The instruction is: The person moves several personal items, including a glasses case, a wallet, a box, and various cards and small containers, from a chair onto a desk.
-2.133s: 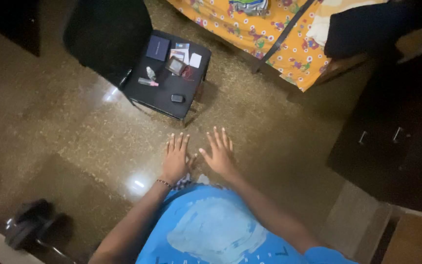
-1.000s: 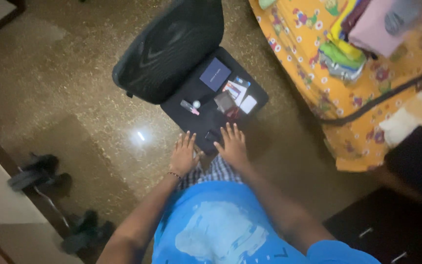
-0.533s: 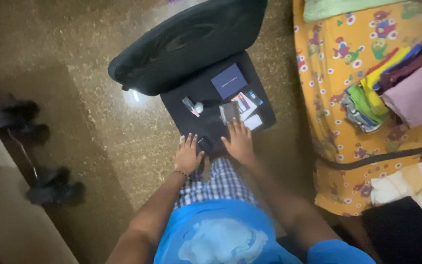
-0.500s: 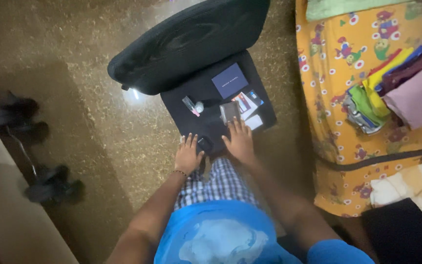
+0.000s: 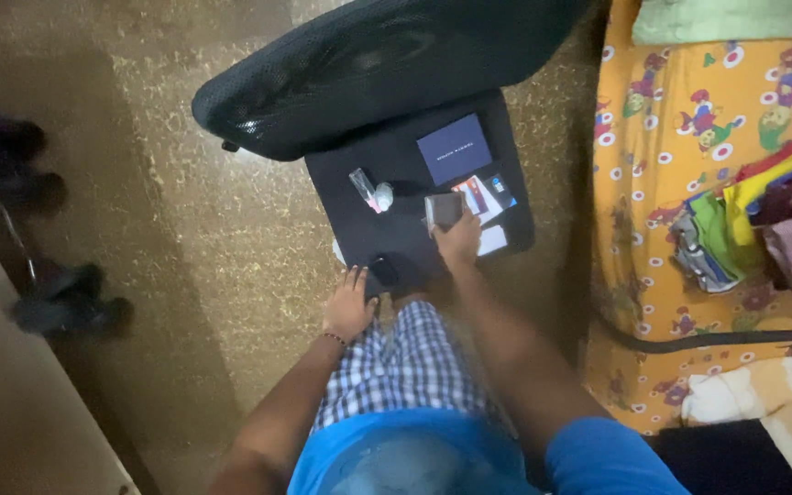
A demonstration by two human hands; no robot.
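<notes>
**Right hand on small dark wallet, chair seat**

- Right hand is on the chair seat, fingers closed round the near end of a small dark wallet. Wallet sits about mid-seat, just near of the blue booklet, touching or overlapping the loose cards on its right. Can't tell whether it's lifted or flat on the seat.
- Left hand is down at the near-left seat edge, fingers spread and flat, clamped on nothing. Small black object just right of its fingertips; too blurred to identify.
- Also on seat: a small clear packet with a pale lump, far-left of the wallet; a white card at the near-right.
- Chair backrest black mesh, on the far side. Orange patterned bedsheet on the right with folded clothes on it. Dark dumbbells on the floor, left.

Handling, as a judgement: wallet looks light, semi-stiff and foldable, not fragile. Surface probably smooth, so a pinch across the short edges, thumb one face and fingers the other, looks best. If it opens, contents could spill; keep the fold shut. Cards beside it are thin and flat, easily dragged along.
</notes>
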